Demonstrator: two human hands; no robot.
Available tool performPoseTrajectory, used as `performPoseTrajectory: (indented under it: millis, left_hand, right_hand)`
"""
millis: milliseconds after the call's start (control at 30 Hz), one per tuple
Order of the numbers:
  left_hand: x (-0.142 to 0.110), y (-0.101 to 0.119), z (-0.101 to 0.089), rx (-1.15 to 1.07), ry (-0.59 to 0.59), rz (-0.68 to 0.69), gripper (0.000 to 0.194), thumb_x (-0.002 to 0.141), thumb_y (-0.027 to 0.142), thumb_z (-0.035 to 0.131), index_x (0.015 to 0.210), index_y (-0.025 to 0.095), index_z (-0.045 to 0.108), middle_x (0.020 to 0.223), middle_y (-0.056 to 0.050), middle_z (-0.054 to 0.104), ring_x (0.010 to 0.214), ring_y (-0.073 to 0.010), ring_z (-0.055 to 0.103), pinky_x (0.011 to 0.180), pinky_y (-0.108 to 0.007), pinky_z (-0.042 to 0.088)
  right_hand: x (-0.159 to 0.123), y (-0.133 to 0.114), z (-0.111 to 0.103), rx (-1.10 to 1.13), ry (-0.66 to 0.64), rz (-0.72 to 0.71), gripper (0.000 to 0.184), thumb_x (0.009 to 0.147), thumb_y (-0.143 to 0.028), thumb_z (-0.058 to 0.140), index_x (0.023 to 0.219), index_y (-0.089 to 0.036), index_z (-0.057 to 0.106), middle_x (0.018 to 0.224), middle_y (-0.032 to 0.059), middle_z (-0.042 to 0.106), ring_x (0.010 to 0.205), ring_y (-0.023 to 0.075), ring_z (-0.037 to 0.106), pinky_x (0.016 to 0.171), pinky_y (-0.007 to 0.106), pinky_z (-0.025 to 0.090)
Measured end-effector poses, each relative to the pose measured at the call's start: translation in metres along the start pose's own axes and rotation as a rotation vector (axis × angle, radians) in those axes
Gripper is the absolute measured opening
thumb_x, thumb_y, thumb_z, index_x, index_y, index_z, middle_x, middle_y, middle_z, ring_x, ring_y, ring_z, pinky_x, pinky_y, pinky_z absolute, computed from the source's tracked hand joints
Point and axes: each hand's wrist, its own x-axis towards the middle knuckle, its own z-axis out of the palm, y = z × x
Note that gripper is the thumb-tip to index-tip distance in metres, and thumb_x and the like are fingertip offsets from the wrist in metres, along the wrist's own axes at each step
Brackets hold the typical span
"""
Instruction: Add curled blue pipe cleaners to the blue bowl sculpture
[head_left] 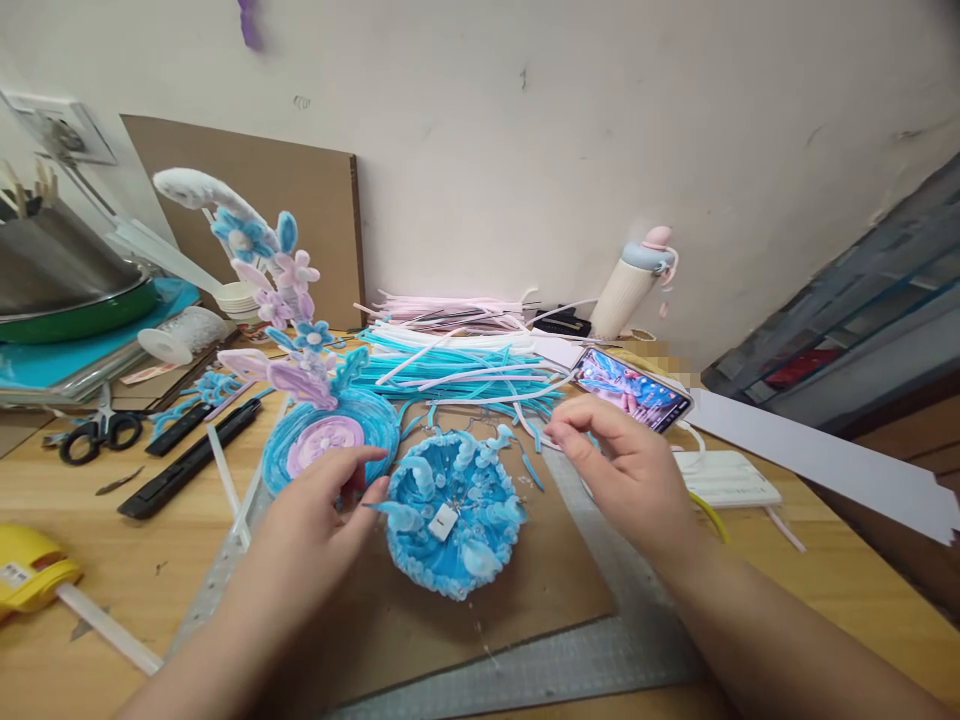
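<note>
A round blue ruffled piece [491, 505], made of fuzzy craft stems, lies on a brown cardboard sheet [540, 600]. It carries pale blue curls, and a small white block [443, 522] sits near its middle. At its left edge is my left hand [322, 515], thumb and forefinger apart, the thumb tip close to a blue curl. Whether they touch I cannot tell. To the right, my right hand [630, 465] is raised with thumb and fingers pinched together; anything between them is too small to see. Behind my left hand stands a blue and pink coiled base [289, 440] with a flower stalk [296, 275].
Bundles of blue stems [465, 370] and pink stems [457, 308] lie behind. A lit phone [634, 385] leans by a bottle [628, 285]. Scissors [101, 428], a black utility knife [187, 460] and a yellow glue gun [34, 570] lie left.
</note>
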Motion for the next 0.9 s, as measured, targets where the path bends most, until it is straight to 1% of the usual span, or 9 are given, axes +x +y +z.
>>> performPoseTrajectory:
  millis: [100, 200, 233, 333, 367, 433, 567, 733, 900]
  left_hand:
    - [0.003, 0.000, 0.004, -0.163, -0.055, 0.034, 0.036, 0.086, 0.045, 0.053, 0.114, 0.024, 0.063, 0.098, -0.006, 0.065, 0.090, -0.0238, 0.060, 0.075, -0.034, 0.048]
    - [0.004, -0.001, 0.009, -0.232, -0.076, 0.002, 0.041, 0.086, 0.044, 0.053, 0.120, 0.022, 0.060, 0.100, -0.007, 0.065, 0.086, -0.0228, 0.062, 0.074, -0.034, 0.051]
    - [0.004, -0.001, 0.010, -0.245, -0.077, -0.012, 0.043, 0.086, 0.044, 0.053, 0.122, 0.021, 0.058, 0.100, -0.008, 0.066, 0.082, -0.0219, 0.063, 0.070, -0.033, 0.052]
    - [0.004, 0.000, 0.012, -0.287, -0.079, -0.054, 0.047, 0.085, 0.046, 0.054, 0.124, 0.020, 0.054, 0.101, -0.008, 0.065, 0.072, -0.0187, 0.064, 0.061, -0.031, 0.053]
    - [0.004, 0.000, 0.012, -0.298, -0.078, -0.065, 0.048, 0.084, 0.046, 0.054, 0.125, 0.020, 0.053, 0.101, -0.007, 0.065, 0.068, -0.0176, 0.063, 0.059, -0.030, 0.053]
    - [0.004, 0.001, 0.013, -0.317, -0.077, -0.078, 0.049, 0.083, 0.046, 0.055, 0.124, 0.020, 0.053, 0.102, -0.007, 0.066, 0.064, -0.0164, 0.063, 0.057, -0.030, 0.054]
    - [0.005, -0.002, 0.012, -0.326, -0.035, -0.071, 0.048, 0.080, 0.047, 0.059, 0.120, 0.019, 0.058, 0.097, -0.007, 0.067, 0.069, -0.0191, 0.064, 0.059, -0.032, 0.054]
    - [0.006, -0.005, 0.007, -0.335, 0.210, -0.062, 0.041, 0.083, 0.047, 0.059, 0.115, 0.022, 0.058, 0.109, -0.007, 0.063, 0.089, -0.0213, 0.061, 0.068, -0.031, 0.050]
    - [0.004, -0.006, 0.003, -0.400, 0.302, -0.077, 0.031, 0.085, 0.044, 0.058, 0.107, 0.022, 0.060, 0.108, -0.004, 0.065, 0.090, -0.0192, 0.061, 0.075, -0.030, 0.049]
  right_hand:
    - [-0.002, -0.009, -0.014, -0.057, 0.035, -0.053, 0.032, 0.097, -0.036, 0.046, 0.068, -0.025, 0.054, 0.067, 0.0011, 0.055, 0.066, 0.0193, 0.054, 0.064, 0.033, 0.041]
    - [0.003, -0.001, -0.030, -0.245, 0.061, -0.027, 0.035, 0.097, -0.038, 0.045, 0.067, -0.025, 0.054, 0.062, 0.0007, 0.054, 0.061, 0.0191, 0.053, 0.059, 0.032, 0.039]
    - [0.006, 0.005, -0.036, -0.322, 0.035, 0.014, 0.033, 0.097, -0.038, 0.044, 0.069, -0.025, 0.056, 0.063, 0.0008, 0.056, 0.061, 0.0193, 0.054, 0.058, 0.032, 0.038]
    - [0.012, 0.029, -0.049, -0.515, -0.156, 0.165, 0.019, 0.093, -0.032, 0.047, 0.099, -0.026, 0.064, 0.082, 0.0030, 0.070, 0.071, 0.0224, 0.062, 0.062, 0.032, 0.042]
    - [0.012, 0.037, -0.051, -0.587, -0.250, 0.195, 0.021, 0.092, -0.029, 0.048, 0.103, -0.027, 0.066, 0.088, 0.0040, 0.072, 0.077, 0.0236, 0.064, 0.064, 0.032, 0.043]
    - [0.011, 0.048, -0.050, -0.616, -0.326, 0.205, 0.018, 0.087, -0.023, 0.054, 0.094, -0.026, 0.070, 0.087, 0.0051, 0.074, 0.078, 0.0247, 0.065, 0.064, 0.032, 0.043]
    - [0.011, 0.054, -0.027, -0.580, -0.448, 0.182, 0.019, 0.084, -0.017, 0.057, 0.091, -0.025, 0.073, 0.095, 0.0041, 0.075, 0.085, 0.0231, 0.067, 0.070, 0.031, 0.046]
    - [0.029, 0.048, 0.016, -0.567, -0.479, 0.204, 0.016, 0.089, -0.017, 0.056, 0.094, -0.023, 0.071, 0.102, 0.0041, 0.072, 0.096, 0.0195, 0.065, 0.082, 0.030, 0.048]
    - [0.045, 0.052, 0.047, -0.635, -0.499, 0.362, 0.023, 0.095, -0.035, 0.058, 0.106, -0.017, 0.064, 0.108, 0.0066, 0.066, 0.095, 0.0197, 0.064, 0.085, 0.040, 0.053]
